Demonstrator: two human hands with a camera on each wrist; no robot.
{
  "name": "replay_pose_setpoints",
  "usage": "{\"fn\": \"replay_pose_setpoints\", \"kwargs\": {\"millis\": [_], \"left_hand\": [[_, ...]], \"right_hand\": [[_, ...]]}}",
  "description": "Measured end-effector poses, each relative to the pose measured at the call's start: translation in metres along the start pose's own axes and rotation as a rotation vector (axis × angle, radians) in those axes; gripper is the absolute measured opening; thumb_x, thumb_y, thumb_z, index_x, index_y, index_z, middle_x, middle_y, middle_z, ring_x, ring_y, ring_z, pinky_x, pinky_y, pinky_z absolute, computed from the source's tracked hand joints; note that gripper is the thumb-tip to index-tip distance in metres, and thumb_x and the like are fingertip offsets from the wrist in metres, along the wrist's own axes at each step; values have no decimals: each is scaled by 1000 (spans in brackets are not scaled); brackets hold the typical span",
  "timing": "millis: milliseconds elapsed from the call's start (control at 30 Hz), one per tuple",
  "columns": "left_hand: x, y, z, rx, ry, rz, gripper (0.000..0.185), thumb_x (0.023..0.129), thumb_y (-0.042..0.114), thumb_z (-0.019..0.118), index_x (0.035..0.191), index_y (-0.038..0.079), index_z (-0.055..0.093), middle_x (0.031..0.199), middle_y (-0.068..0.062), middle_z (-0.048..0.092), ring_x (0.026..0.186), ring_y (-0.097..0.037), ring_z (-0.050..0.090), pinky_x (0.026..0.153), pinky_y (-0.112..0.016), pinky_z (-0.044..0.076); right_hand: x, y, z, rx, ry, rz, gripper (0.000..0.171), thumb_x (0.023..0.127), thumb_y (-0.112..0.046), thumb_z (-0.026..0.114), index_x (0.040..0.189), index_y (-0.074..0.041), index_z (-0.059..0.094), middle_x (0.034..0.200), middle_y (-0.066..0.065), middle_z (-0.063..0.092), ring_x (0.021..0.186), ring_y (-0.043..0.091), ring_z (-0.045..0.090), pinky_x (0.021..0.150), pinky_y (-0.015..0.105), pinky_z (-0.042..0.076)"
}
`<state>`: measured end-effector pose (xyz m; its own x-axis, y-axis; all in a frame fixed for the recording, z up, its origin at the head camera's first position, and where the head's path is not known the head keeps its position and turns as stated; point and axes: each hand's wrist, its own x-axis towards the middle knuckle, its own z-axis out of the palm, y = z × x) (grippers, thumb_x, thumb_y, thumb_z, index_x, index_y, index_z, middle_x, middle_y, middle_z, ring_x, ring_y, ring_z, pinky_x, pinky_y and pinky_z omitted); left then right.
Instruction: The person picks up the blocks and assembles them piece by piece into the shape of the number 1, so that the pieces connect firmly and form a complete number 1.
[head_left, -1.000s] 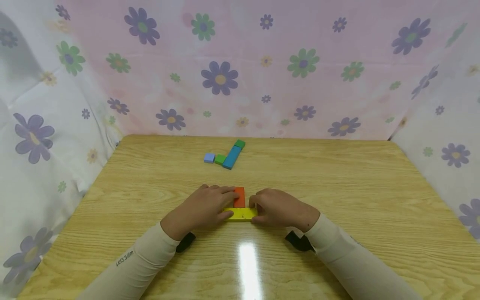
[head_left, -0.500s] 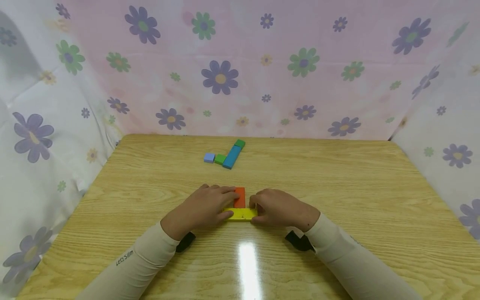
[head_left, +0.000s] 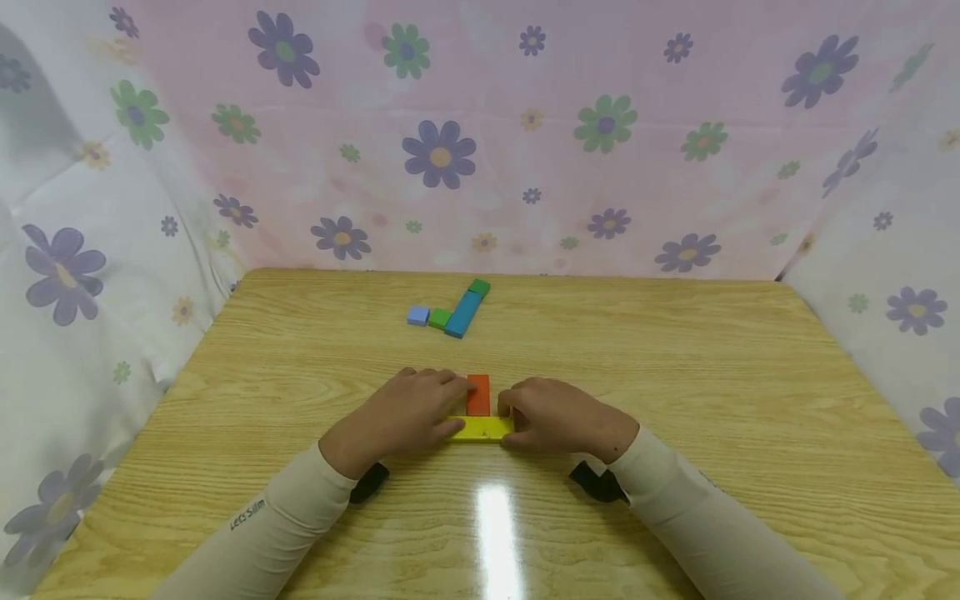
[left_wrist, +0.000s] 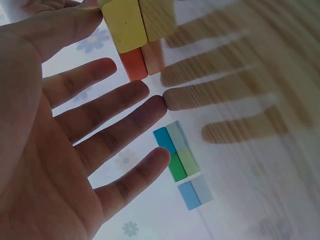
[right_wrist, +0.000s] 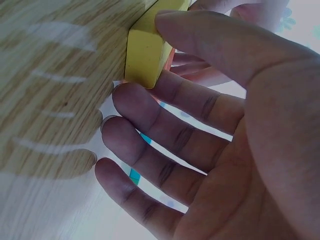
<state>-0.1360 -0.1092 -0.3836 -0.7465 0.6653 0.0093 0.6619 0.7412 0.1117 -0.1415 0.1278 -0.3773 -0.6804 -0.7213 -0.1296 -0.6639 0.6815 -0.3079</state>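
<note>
On the table a long yellow block (head_left: pixel 483 428) lies crosswise, and a red block (head_left: pixel 479 396) stands end-on against the middle of its far side. My right hand (head_left: pixel 562 417) pinches the yellow block's right end, thumb on the near side and index finger behind; its other fingers are spread in the right wrist view. My left hand (head_left: pixel 401 417) is at the left end, with the thumb touching the yellow block (left_wrist: pixel 125 27) in the left wrist view. Its other fingers are nearly straight, and the index fingertip is right at the red block's left edge.
Farther back on the wooden table (head_left: pixel 637 342) lie a blue block (head_left: pixel 463 313), a green block (head_left: pixel 440 318), a dark green block (head_left: pixel 479 287) and a light blue block (head_left: pixel 418 315). Flowered cloth (head_left: pixel 510 150) hangs behind the table and at both sides.
The left index finger has drawn back slightly to the left, uncovering more of the red block. The right hand and the blocks have stayed in place.
</note>
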Motion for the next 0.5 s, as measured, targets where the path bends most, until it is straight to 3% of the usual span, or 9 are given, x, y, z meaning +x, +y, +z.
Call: {"fn": "replay_pose_setpoints", "kwargs": {"millis": [500], "left_hand": [[4,-15,1,-74,4,-37,42,100,34,60,137,14,60,131,-4,66,120,-25,62,99,-48,51]], "right_hand": [[-2,-1,-3,-1,2,5,20,86,-26,77,99,-12,70,77,-9,61,71,5,53,71,26,50]]}}
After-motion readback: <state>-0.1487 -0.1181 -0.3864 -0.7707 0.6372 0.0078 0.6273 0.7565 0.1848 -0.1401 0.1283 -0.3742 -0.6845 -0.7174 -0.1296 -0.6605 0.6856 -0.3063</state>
